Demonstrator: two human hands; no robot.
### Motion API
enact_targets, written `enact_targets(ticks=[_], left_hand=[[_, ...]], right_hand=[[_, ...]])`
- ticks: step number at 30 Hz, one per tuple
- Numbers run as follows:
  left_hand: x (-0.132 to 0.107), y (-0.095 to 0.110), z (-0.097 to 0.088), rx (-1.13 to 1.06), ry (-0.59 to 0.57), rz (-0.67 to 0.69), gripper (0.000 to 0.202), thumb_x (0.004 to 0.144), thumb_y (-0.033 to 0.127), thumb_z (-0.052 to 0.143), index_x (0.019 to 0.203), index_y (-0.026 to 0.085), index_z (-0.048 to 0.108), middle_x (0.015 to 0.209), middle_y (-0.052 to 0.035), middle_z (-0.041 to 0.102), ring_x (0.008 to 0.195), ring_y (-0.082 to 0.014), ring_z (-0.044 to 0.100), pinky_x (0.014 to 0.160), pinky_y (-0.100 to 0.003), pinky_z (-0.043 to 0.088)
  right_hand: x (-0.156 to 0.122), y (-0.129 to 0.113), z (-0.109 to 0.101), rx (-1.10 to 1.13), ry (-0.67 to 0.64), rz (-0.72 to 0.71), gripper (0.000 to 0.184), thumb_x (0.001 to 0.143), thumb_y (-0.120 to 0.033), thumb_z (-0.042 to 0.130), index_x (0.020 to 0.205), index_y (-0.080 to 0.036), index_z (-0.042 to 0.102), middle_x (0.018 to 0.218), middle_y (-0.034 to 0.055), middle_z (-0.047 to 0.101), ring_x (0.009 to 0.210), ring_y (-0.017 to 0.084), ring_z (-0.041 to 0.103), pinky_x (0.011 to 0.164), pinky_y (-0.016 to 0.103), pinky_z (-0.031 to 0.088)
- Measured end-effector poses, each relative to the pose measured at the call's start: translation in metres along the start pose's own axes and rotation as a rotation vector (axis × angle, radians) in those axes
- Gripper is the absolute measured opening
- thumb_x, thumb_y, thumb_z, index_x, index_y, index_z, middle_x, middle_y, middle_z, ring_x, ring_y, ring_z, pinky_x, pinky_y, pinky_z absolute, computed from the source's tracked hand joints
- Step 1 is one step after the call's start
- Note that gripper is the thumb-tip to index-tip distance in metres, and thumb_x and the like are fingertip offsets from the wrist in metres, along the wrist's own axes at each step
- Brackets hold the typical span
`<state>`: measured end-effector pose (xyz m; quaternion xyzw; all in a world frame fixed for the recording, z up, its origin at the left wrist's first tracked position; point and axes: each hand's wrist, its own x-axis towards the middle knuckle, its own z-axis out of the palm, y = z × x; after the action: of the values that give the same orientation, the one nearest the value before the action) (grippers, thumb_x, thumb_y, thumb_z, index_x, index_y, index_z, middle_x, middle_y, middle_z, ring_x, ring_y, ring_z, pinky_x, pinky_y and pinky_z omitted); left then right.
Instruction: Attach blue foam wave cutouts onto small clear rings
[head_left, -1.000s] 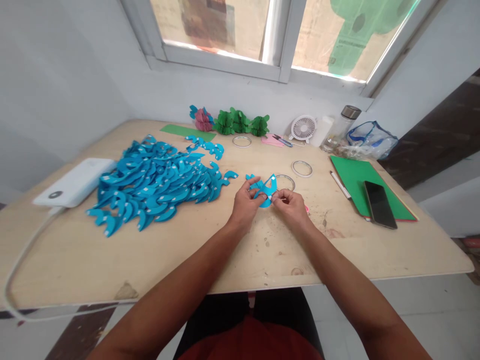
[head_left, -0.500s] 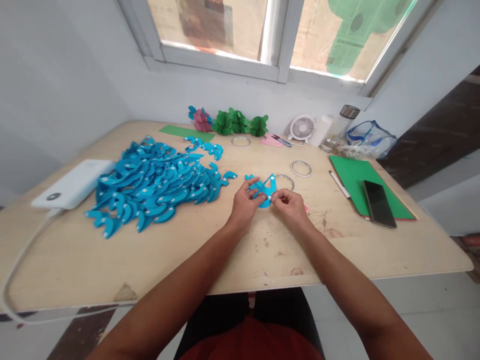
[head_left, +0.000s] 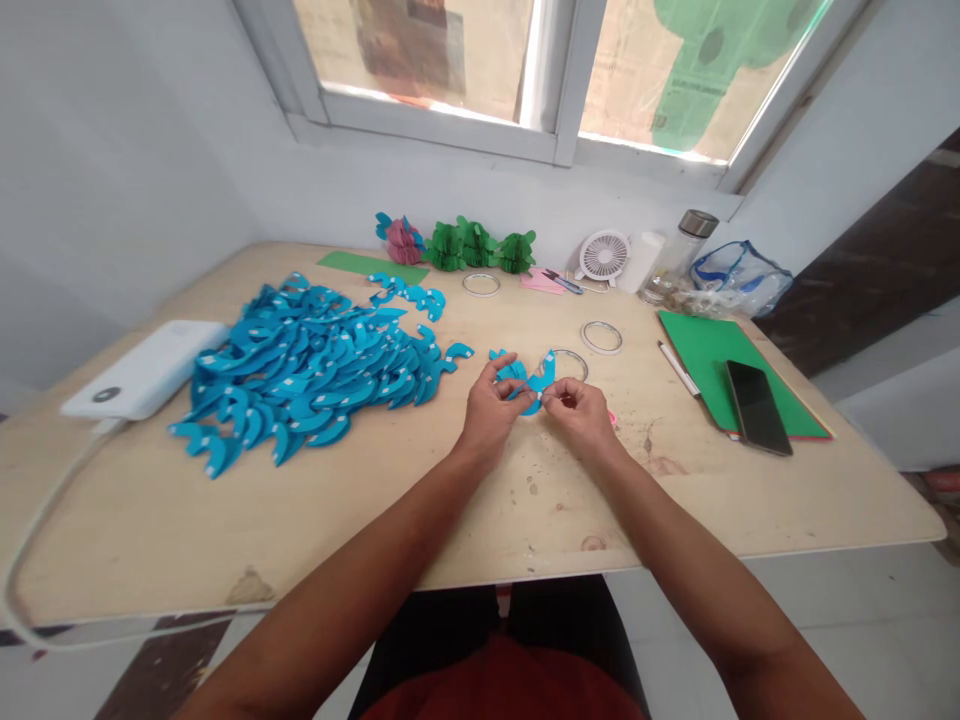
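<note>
Between my two hands, above the table's middle, is a curved blue paper piece (head_left: 541,376) with small white squares on it. My left hand (head_left: 493,408) pinches its left side between thumb and fingers. Fingertips of my right hand (head_left: 579,412) are closed at its right edge, by a white square. More blue paper (head_left: 510,368) shows just behind my left fingers; whether it is joined to the held piece I cannot tell. A roll of tape (head_left: 574,362) lies right behind the hands. To the left spreads a big heap of similar blue paper pieces (head_left: 315,360).
A white power bank (head_left: 146,370) with a cable sits at the left. Two more tape rolls (head_left: 602,337) (head_left: 481,285), green paper figures (head_left: 476,243), a small fan (head_left: 604,256) and a bottle (head_left: 679,255) stand behind. At right, a phone (head_left: 757,405) rests on green paper (head_left: 705,350) beside a pen (head_left: 679,368).
The blue paper piece has tilted between my fingers, its upper tip shifting slightly right and folding lower. Both hands stay nearly in place.
</note>
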<state>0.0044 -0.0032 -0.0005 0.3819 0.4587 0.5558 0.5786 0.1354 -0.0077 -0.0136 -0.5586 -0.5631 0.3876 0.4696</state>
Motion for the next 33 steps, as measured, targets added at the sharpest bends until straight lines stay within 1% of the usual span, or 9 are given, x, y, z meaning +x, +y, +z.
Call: enact_targets(ticks=[5,9,13,16,18,22,26,29,33], left_hand=[[-0.001,0.0,0.001,-0.01,0.029,0.004,0.062,0.052,0.012,0.07,0.112,0.015,0.054,0.061,0.0052,0.056,0.063,-0.0105,0.056,0.066,-0.024,0.044],[0.001,0.0,0.001,-0.02,0.054,-0.004,0.06,0.051,0.013,0.07,0.109,0.015,0.054,0.065,0.0032,0.059,0.066,-0.0114,0.058,0.067,-0.024,0.045],[0.003,-0.001,0.0,-0.052,0.082,0.013,0.058,0.05,0.013,0.07,0.106,0.015,0.053,0.067,0.0021,0.061,0.067,-0.012,0.059,0.068,-0.025,0.046],[0.005,-0.003,-0.001,-0.074,0.11,0.035,0.058,0.051,0.013,0.07,0.107,0.015,0.053,0.067,0.002,0.06,0.065,-0.0121,0.059,0.067,-0.026,0.047],[0.005,-0.005,-0.001,-0.083,0.121,0.048,0.06,0.051,0.014,0.07,0.109,0.014,0.052,0.066,0.0018,0.061,0.065,-0.0122,0.06,0.066,-0.026,0.047],[0.005,-0.007,-0.001,-0.085,0.125,0.062,0.061,0.052,0.017,0.071,0.11,0.015,0.051,0.067,0.0013,0.062,0.066,-0.0126,0.06,0.066,-0.025,0.046],[0.005,-0.005,-0.001,-0.101,0.142,0.066,0.061,0.052,0.017,0.071,0.11,0.015,0.051,0.066,0.0019,0.061,0.063,-0.0113,0.059,0.064,-0.024,0.045],[0.006,-0.003,-0.001,-0.111,0.136,0.042,0.064,0.051,0.016,0.071,0.112,0.014,0.051,0.066,0.002,0.061,0.061,-0.0108,0.058,0.062,-0.024,0.044],[0.005,-0.004,-0.001,-0.121,0.079,0.035,0.064,0.051,0.016,0.072,0.111,0.015,0.052,0.067,0.002,0.061,0.063,-0.0113,0.059,0.065,-0.025,0.046]], right_hand=[[-0.001,-0.002,0.001,-0.017,0.007,-0.006,0.01,0.065,-0.027,0.06,0.063,-0.017,0.06,0.06,-0.0013,0.057,0.052,0.011,0.047,0.051,0.023,0.036],[-0.002,-0.004,0.001,-0.002,0.002,0.011,0.013,0.067,-0.03,0.06,0.067,-0.017,0.062,0.062,-0.0009,0.059,0.051,0.01,0.047,0.05,0.024,0.035],[-0.001,-0.003,0.0,0.024,-0.016,0.005,0.016,0.07,-0.03,0.058,0.067,-0.017,0.065,0.065,0.0003,0.063,0.058,0.013,0.053,0.056,0.025,0.038],[-0.001,-0.003,0.001,0.094,-0.019,0.018,0.014,0.069,-0.029,0.058,0.068,-0.018,0.067,0.069,0.0014,0.066,0.068,0.016,0.057,0.063,0.026,0.04],[-0.001,-0.005,0.001,0.152,-0.009,0.052,0.014,0.068,-0.028,0.058,0.068,-0.018,0.068,0.071,0.002,0.068,0.07,0.016,0.058,0.065,0.027,0.041],[-0.002,-0.008,0.002,0.261,0.003,0.118,0.014,0.067,-0.028,0.06,0.069,-0.019,0.07,0.071,0.0026,0.069,0.069,0.015,0.058,0.065,0.026,0.04],[-0.002,-0.01,0.0,0.315,-0.005,0.143,0.014,0.067,-0.03,0.062,0.069,-0.019,0.07,0.074,0.0041,0.071,0.067,0.014,0.057,0.064,0.026,0.04],[-0.002,-0.011,-0.001,0.316,0.0,0.14,0.014,0.067,-0.031,0.062,0.069,-0.018,0.068,0.075,0.0044,0.07,0.068,0.014,0.057,0.064,0.026,0.041],[-0.002,-0.01,0.0,0.269,-0.002,0.108,0.016,0.068,-0.033,0.062,0.07,-0.018,0.066,0.068,0.002,0.066,0.066,0.013,0.056,0.064,0.025,0.04]])
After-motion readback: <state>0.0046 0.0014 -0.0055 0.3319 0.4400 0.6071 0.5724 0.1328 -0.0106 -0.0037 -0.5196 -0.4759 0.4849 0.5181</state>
